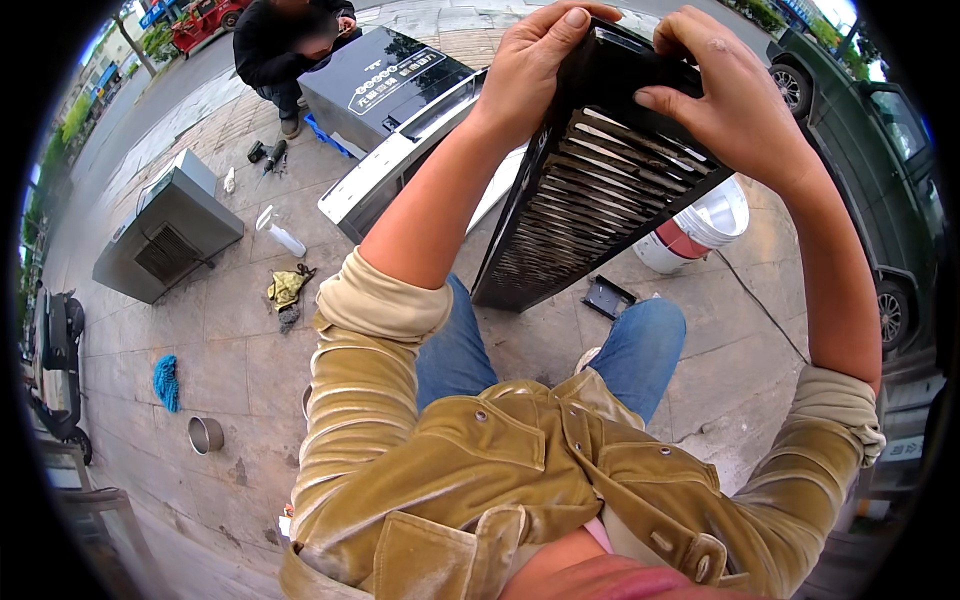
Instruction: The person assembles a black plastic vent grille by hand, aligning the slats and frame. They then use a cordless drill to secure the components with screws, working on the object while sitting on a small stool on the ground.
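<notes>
A long black slatted panel (600,190) stands tilted in front of me, its far end raised and its lower end between my knees near the ground. Grime marks its slats. My left hand (530,70) grips the upper left corner, the thumb lying along the top edge. On the upper right side, my right hand (735,105) is closed over the edge, fingers bent and thumb on the slatted face. Under the panel's right side lies a small black tray (608,297). Behind the panel, a pale metal frame (375,185) is partly hidden by my left forearm.
A person in black (270,50) crouches beside a large dark box (385,80). On the paving are a power drill (268,157), spray bottle (283,235), grey metal unit (170,235), yellow glove (288,287), blue cloth (166,383) and metal cup (206,435). A white bucket (715,215) stands right, near a green vehicle (850,150).
</notes>
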Demonstrator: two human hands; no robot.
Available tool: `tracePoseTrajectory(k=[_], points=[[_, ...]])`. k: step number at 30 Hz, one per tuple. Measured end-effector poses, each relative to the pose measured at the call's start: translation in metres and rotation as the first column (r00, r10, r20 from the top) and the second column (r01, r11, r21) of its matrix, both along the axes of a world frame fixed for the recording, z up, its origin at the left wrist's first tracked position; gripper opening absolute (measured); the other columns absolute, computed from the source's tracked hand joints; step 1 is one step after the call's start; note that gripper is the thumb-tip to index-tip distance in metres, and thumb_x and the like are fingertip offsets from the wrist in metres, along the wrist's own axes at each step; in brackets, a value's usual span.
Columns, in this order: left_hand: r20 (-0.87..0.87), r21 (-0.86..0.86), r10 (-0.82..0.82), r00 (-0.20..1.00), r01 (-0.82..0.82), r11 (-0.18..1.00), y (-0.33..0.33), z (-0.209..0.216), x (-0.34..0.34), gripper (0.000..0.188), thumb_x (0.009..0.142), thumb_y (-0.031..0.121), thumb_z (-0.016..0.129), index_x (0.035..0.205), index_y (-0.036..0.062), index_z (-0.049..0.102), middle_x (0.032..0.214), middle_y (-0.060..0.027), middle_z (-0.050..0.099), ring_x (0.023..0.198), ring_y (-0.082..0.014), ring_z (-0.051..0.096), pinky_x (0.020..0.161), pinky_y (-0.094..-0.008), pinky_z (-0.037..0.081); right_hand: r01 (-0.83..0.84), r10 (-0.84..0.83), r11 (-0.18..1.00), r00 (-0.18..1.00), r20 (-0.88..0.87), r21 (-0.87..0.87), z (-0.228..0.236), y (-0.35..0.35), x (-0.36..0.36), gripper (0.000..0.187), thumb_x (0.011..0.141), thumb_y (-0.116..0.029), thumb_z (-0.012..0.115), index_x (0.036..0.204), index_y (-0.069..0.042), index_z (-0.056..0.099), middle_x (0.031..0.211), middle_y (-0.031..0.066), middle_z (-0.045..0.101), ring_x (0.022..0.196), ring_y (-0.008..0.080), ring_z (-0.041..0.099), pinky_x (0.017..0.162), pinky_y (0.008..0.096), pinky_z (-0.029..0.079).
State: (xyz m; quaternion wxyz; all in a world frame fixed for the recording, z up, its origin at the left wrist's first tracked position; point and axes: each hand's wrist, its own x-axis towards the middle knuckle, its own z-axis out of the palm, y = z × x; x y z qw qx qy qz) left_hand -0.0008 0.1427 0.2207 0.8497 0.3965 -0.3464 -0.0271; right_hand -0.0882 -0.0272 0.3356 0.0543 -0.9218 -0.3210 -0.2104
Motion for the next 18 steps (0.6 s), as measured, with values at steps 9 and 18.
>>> tracePoseTrajectory(k=[9, 18], points=[[0.106, 0.004, 0.115, 0.988, -0.117, 0.993, -0.009, -0.002, 0.010, 0.027, 0.103, 0.023, 0.048, 0.112, 0.0027, 0.063, 0.091, -0.0008, 0.065, 0.080, -0.0056, 0.060, 0.071, -0.0200, 0.049, -0.106, 0.101, 0.990, 0.993, 0.062, 0.095, -0.014, -0.005, -0.002, 0.029, 0.069, -0.006, 0.076, 0.087, -0.001, 0.054, 0.092, 0.0140, 0.053, 0.087, 0.0289, 0.056, 0.076, 0.0346, 0.046], [0.103, -0.038, 0.153, 0.983, -0.150, 0.988, -0.005, -0.003, 0.030, 0.028, 0.103, 0.026, 0.049, 0.109, 0.0018, 0.063, 0.090, -0.0020, 0.065, 0.080, -0.0083, 0.061, 0.072, -0.0212, 0.049, -0.091, 0.082, 0.990, 0.993, 0.086, 0.110, -0.020, 0.000, -0.013, 0.033, 0.067, -0.002, 0.075, 0.088, -0.001, 0.051, 0.103, 0.0145, 0.056, 0.092, 0.0253, 0.057, 0.078, 0.0333, 0.047]])
